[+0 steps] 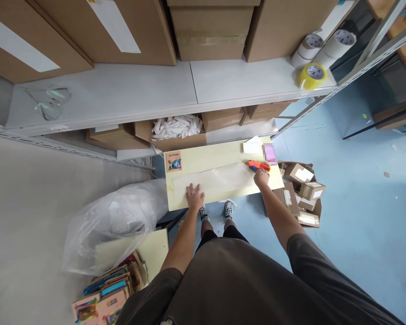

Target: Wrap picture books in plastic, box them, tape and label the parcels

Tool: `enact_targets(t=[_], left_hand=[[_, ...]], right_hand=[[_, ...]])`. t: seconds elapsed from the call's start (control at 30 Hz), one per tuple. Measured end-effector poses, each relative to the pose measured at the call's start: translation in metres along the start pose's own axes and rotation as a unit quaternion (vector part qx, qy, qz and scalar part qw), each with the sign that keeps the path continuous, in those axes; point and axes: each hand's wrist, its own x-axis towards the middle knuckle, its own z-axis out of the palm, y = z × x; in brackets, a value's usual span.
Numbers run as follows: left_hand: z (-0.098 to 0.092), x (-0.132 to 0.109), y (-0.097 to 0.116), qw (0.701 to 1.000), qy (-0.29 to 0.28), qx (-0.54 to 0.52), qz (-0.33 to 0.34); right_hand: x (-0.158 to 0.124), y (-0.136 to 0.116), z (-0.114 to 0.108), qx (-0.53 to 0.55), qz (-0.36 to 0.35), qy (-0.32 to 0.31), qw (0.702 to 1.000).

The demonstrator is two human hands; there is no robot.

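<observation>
A long whitish sheet or flat bag (pixel 219 178) lies along the pale yellow table (pixel 203 159). Spread flat on its left part is my left hand (pixel 194 196), fingers apart. My right hand (pixel 261 178) is closed around a red and blue tape dispenser (pixel 258 165) at the sheet's right end. Behind the dispenser are a pink-purple packet (pixel 269 154), partly blurred, and some white papers (pixel 252 145). A small picture card (pixel 173 161) sits at the table's left back corner.
A grey shelf (pixel 128 88) with cardboard boxes (pixel 213 31) and tape rolls (pixel 312 76) stands behind the table. An open box of white items (pixel 177 127) is below. Small cartons (pixel 306 189) fill a box at right; a plastic bag (pixel 122 221) and stacked cards (pixel 111 289) are left.
</observation>
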Motion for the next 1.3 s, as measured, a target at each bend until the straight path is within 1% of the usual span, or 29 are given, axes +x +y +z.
enact_targets(t=[0.07, 0.1, 0.13, 0.17, 0.23, 0.27, 0.33, 0.37, 0.4, 0.5, 0.6, 0.67, 0.73, 0.8, 0.87, 0.93, 1.0, 1.03, 1.07, 1.13, 1.17, 1.23, 1.3], left_hand=[[0.001, 0.000, 0.007, 1.000, 0.003, 0.001, 0.007], [0.001, -0.001, 0.010, 1.000, 0.006, 0.003, 0.013], [0.001, -0.001, 0.011, 1.000, 0.011, 0.004, 0.020], [0.000, -0.002, 0.010, 1.000, 0.020, 0.003, 0.023], [-0.002, -0.002, 0.004, 0.999, 0.041, -0.003, 0.002], [-0.003, -0.003, -0.001, 0.999, 0.046, -0.006, -0.020], [-0.004, -0.004, -0.014, 0.997, 0.038, -0.011, -0.062], [-0.005, -0.005, -0.021, 0.997, 0.026, -0.011, -0.070], [-0.006, -0.006, -0.027, 0.998, 0.013, -0.010, -0.068], [-0.007, -0.009, -0.039, 0.999, -0.012, -0.006, -0.048], [-0.008, -0.010, -0.044, 0.997, -0.013, 0.001, -0.070], [-0.009, -0.011, -0.045, 0.996, -0.028, 0.009, -0.086], [-0.012, -0.012, -0.045, 0.995, -0.041, 0.018, -0.085], [-0.016, -0.014, -0.047, 0.997, -0.031, 0.021, -0.074], [-0.024, -0.013, -0.051, 0.999, -0.005, 0.007, -0.052], [-0.035, -0.008, -0.058, 0.999, 0.039, -0.024, -0.028], [-0.052, 0.004, -0.070, 0.993, 0.095, -0.071, -0.008], [-0.062, 0.014, -0.077, 0.988, 0.122, -0.100, -0.004], [-0.072, 0.026, -0.085, 0.981, 0.143, -0.131, -0.003], [-0.092, 0.053, -0.102, 0.965, 0.167, -0.202, -0.027], [-0.101, 0.068, -0.110, 0.956, 0.166, -0.239, -0.046], [-0.114, 0.096, -0.127, 0.939, 0.136, -0.308, -0.071], [-0.120, 0.122, -0.141, 0.924, 0.102, -0.362, -0.075]], right_hand=[[-0.006, -0.015, 0.002, -0.007, 0.014, 0.035, 0.999], [-0.013, -0.024, 0.005, -0.003, 0.000, 0.046, 0.999], [-0.021, -0.034, 0.009, 0.005, -0.033, 0.049, 0.998], [-0.031, -0.045, 0.016, 0.013, -0.085, 0.027, 0.996], [-0.050, -0.066, 0.033, 0.001, -0.189, -0.055, 0.980], [-0.059, -0.074, 0.043, -0.013, -0.211, -0.094, 0.973], [-0.073, -0.084, 0.062, -0.046, -0.202, -0.169, 0.964], [-0.078, -0.085, 0.071, -0.060, -0.192, -0.186, 0.962], [-0.082, -0.083, 0.077, -0.069, -0.183, -0.192, 0.962], [-0.085, -0.067, 0.087, -0.080, -0.184, -0.172, 0.965], [-0.082, -0.053, 0.085, -0.098, -0.193, -0.174, 0.961], [-0.079, -0.051, 0.079, -0.117, -0.198, -0.192, 0.954], [-0.078, -0.057, 0.072, -0.131, -0.182, -0.200, 0.954], [-0.079, -0.073, 0.068, -0.120, -0.152, -0.176, 0.965], [-0.084, -0.098, 0.066, -0.069, -0.151, -0.133, 0.977], [-0.091, -0.134, 0.069, 0.016, -0.199, -0.107, 0.974], [-0.096, -0.177, 0.075, 0.117, -0.259, -0.112, 0.952], [-0.098, -0.201, 0.079, 0.167, -0.272, -0.121, 0.940], [-0.098, -0.226, 0.084, 0.213, -0.269, -0.131, 0.930], [-0.095, -0.274, 0.097, 0.303, -0.235, -0.152, 0.911], [-0.092, -0.296, 0.106, 0.341, -0.214, -0.164, 0.901], [-0.082, -0.334, 0.125, 0.387, -0.172, -0.187, 0.886], [-0.071, -0.365, 0.147, 0.396, -0.131, -0.199, 0.887]])
